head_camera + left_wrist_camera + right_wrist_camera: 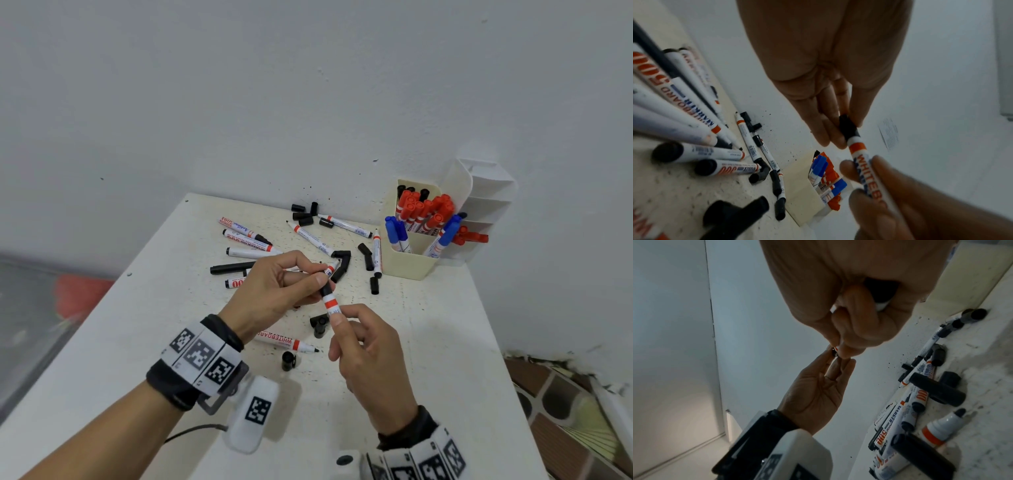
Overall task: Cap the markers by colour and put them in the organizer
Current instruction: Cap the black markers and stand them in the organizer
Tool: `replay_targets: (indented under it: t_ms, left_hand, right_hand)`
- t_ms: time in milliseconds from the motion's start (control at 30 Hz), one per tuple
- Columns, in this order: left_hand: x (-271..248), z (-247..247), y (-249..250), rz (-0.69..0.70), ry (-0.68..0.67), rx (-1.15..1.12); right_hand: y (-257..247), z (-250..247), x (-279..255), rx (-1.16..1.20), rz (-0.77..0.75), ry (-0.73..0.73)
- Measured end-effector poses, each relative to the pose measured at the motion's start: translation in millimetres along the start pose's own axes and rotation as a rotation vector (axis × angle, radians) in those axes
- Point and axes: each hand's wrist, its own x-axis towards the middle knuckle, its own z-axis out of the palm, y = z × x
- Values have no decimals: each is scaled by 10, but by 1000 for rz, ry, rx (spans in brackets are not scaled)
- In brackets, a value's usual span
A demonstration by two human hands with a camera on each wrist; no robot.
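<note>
Whiteboard marker (331, 304), white barrel with red band, held in the air above the white table (445, 342), well short of the cream organizer (416, 263): right hand (370, 356) pinching the barrel, left hand (277, 287) pinching the black cap (325, 288) seated on or nearly on the nib end. Risk, as judged: cap left short of fully seated if pushed off-axis, so the nib dries or the cap drops off in the organizer. Further risk: black cap on a marker of another ink colour, since the red band is no sure sign of ink and the nib is hidden.
</note>
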Motion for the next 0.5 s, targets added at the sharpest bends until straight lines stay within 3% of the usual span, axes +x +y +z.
replay_targets:
  t_ms: [133, 233, 367, 500]
  left_hand:
    - [27, -34, 54, 96, -80, 172]
    - [28, -54, 47, 134, -56, 264]
    - [-19, -201, -105, 67, 80, 122]
    - [-134, -416, -370, -9, 119, -77]
  right_hand:
    - [-97, -2, 73, 97, 32, -158]
    - [-173, -63, 136, 152, 35, -128]
    - [-234, -177, 211, 202, 55, -103]
    - [-185, -234, 267, 244, 101, -101]
